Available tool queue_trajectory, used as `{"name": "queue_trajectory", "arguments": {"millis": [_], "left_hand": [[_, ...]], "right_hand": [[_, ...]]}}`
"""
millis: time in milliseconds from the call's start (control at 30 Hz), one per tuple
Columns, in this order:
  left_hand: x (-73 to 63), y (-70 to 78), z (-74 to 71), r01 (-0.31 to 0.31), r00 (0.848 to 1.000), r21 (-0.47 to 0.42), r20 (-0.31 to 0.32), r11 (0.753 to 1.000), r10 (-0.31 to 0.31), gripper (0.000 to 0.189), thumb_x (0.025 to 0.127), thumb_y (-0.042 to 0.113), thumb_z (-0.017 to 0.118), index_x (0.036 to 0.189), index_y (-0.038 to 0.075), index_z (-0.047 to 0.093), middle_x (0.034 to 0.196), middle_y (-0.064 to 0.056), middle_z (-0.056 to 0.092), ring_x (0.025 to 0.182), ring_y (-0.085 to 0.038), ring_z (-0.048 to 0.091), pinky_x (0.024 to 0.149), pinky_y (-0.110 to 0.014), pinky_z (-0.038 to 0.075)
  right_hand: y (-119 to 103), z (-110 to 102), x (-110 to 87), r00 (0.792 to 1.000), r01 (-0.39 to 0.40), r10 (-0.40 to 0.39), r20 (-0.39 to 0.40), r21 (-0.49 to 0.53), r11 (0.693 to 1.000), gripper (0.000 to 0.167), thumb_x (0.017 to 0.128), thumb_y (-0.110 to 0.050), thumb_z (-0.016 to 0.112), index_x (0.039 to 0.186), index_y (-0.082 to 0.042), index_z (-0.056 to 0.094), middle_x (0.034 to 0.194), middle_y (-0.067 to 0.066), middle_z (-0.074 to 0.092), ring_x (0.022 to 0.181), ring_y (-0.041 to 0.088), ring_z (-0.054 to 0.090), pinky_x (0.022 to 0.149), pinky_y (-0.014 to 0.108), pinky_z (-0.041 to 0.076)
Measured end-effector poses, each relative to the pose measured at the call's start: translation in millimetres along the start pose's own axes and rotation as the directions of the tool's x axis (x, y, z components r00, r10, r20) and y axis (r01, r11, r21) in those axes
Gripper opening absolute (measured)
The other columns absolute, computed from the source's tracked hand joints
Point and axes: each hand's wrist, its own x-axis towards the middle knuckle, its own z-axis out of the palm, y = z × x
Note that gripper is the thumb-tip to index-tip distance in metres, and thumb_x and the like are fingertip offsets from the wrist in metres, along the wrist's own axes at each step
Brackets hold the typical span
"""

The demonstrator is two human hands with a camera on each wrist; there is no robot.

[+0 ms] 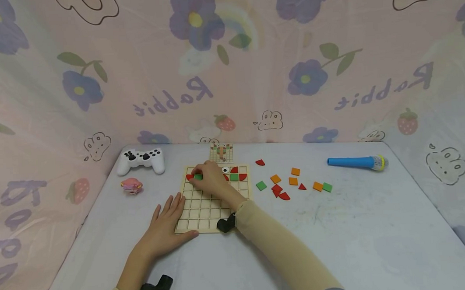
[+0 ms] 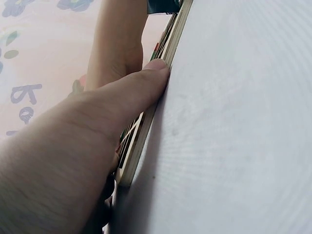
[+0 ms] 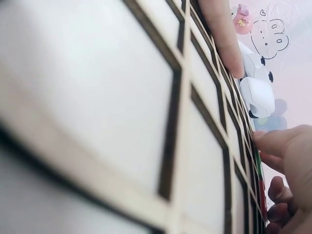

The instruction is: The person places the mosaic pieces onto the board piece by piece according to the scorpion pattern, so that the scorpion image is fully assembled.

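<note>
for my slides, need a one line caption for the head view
Left hand at the edge of the board, right hand at a green tile, loose pieces to the right.

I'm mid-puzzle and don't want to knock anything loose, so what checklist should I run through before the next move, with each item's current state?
1. Board lying flat on the table: ok.
2. Left hand touching the board: ok, its thumb is at the near edge.
3. Green piece under the right hand fully seated: cannot tell; fingers partly hide it.
4. Pattern card unobstructed: ok, beyond the board's far edge.
5. Loose pieces sorted by colour: not ok; red, orange and green lie mixed.
6. Controller and microphone clear of the board: ok.
</note>
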Motion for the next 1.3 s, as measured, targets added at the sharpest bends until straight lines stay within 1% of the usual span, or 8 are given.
{"name": "queue_trajectory", "arguments": {"millis": [300,567,733,867,967,1133,1233,1300], "left_hand": [[0.5,0.0,0.2,0.004,1.000,0.008,-0.006,1.000,-0.004,0.114,0.090,0.070,0.070,0.167,0.001,0.024,0.176,-0.017,0.017,0.163,-0.042,0.010,0.128,-0.068,0.003],[0.7,0.2,1.0,0.003,1.000,0.007,-0.009,1.000,-0.003,0.114,0.090,0.071,0.070,0.167,0.000,0.024,0.176,-0.018,0.017,0.163,-0.043,0.010,0.127,-0.068,0.004],[0.4,-1.8,3.6,0.011,1.000,0.008,0.002,1.000,-0.011,0.115,0.090,0.072,0.069,0.168,0.001,0.023,0.177,-0.017,0.015,0.164,-0.042,0.008,0.128,-0.067,0.002],[-0.8,-1.3,3.4,0.008,1.000,0.005,-0.007,1.000,-0.008,0.115,0.089,0.072,0.070,0.168,0.001,0.024,0.177,-0.016,0.016,0.164,-0.042,0.009,0.128,-0.068,0.003],[-1.6,-0.2,2.8,0.002,1.000,0.005,-0.017,1.000,-0.001,0.114,0.090,0.071,0.070,0.167,0.001,0.025,0.176,-0.017,0.017,0.163,-0.043,0.010,0.127,-0.069,0.004],[-1.2,0.7,2.7,0.003,1.000,0.010,-0.017,1.000,-0.003,0.113,0.090,0.070,0.070,0.167,0.001,0.026,0.176,-0.017,0.017,0.163,-0.043,0.011,0.127,-0.069,0.004],[-0.3,0.2,3.0,0.006,1.000,0.018,-0.016,1.000,-0.006,0.113,0.090,0.071,0.070,0.167,0.000,0.026,0.176,-0.017,0.018,0.163,-0.043,0.011,0.127,-0.070,0.005],[0.0,-0.1,2.5,0.009,1.000,0.018,-0.017,1.000,-0.009,0.114,0.089,0.070,0.071,0.167,0.000,0.026,0.176,-0.017,0.018,0.163,-0.044,0.011,0.127,-0.070,0.005]], "right_hand": [[-2.2,-0.1,1.2,0.999,-0.032,0.032,0.005,-0.013,0.999,0.024,0.101,-0.029,0.074,0.117,-0.012,0.078,0.111,0.009,0.070,0.108,0.028,0.062,0.092,0.046,0.052],[-4.8,0.2,3.1,0.998,-0.058,0.059,0.010,-0.054,0.997,0.022,0.101,-0.031,0.073,0.114,-0.015,0.078,0.109,0.005,0.071,0.108,0.025,0.063,0.090,0.042,0.051],[-6.8,-4.7,0.4,0.998,-0.068,0.068,0.013,-0.027,0.997,0.022,0.101,-0.031,0.072,0.115,-0.015,0.078,0.109,0.005,0.069,0.105,0.022,0.062,0.087,0.038,0.050],[-7.0,-14.7,0.5,0.999,-0.036,0.036,-0.021,0.016,0.999,0.023,0.101,-0.027,0.072,0.116,-0.011,0.078,0.099,0.008,0.068,0.091,0.021,0.060,0.076,0.033,0.045],[-5.2,-27.2,-1.6,0.999,-0.010,0.013,-0.049,0.068,0.998,0.023,0.101,-0.023,0.072,0.117,-0.007,0.077,0.098,0.012,0.067,0.089,0.023,0.059,0.073,0.033,0.044],[7.9,-51.3,-15.9,0.996,-0.012,0.025,-0.080,0.166,0.986,0.025,0.102,-0.022,0.072,0.120,-0.005,0.075,0.107,0.014,0.067,0.096,0.026,0.059,0.080,0.037,0.048],[21.7,-63.8,-28.9,0.994,-0.016,0.036,-0.107,0.185,0.983,0.025,0.102,-0.021,0.072,0.120,-0.005,0.075,0.105,0.013,0.066,0.096,0.028,0.059,0.081,0.037,0.048],[31.3,-71.0,-38.3,0.991,-0.024,0.047,-0.122,0.186,0.982,0.025,0.101,-0.021,0.074,0.119,-0.004,0.076,0.101,0.013,0.065,0.094,0.030,0.058,0.078,0.036,0.048]]}}
